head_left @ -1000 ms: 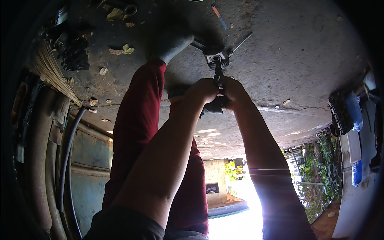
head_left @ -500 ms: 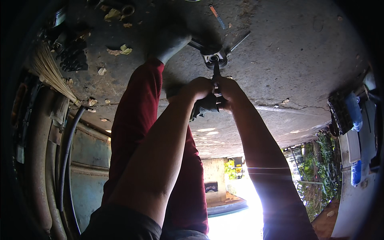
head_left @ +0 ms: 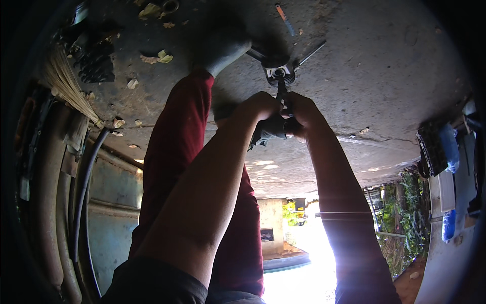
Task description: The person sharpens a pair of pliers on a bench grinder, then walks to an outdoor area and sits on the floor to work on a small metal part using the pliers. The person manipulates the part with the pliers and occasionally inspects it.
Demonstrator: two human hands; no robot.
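Observation:
My left hand [head_left: 263,106] and my right hand [head_left: 302,115] meet in front of me, both closed around a dark shaft [head_left: 281,88]. Its far end reaches the middle of a round metal part [head_left: 279,74] with a ringed edge, on the concrete floor. A dark cloth [head_left: 269,131] bunches up under my hands, against the fingers. From the part, one bar [head_left: 257,54] runs left to my grey boot [head_left: 228,54], and a thin metal rod [head_left: 311,53] slants off to the right. Shadow hides the part's far side and my exact grip.
A hacksaw blade [head_left: 285,20], orange and blue, lies beyond the part. Dry leaves [head_left: 163,57] and a metal ring [head_left: 170,6] are at the far left. A straw broom [head_left: 71,86] and a curved hose [head_left: 85,187] stand along the left; blue plastic [head_left: 448,144] hangs at the right.
The whole scene has shifted slightly right in the picture, hands and part together. Both hands keep their grip on the shaft.

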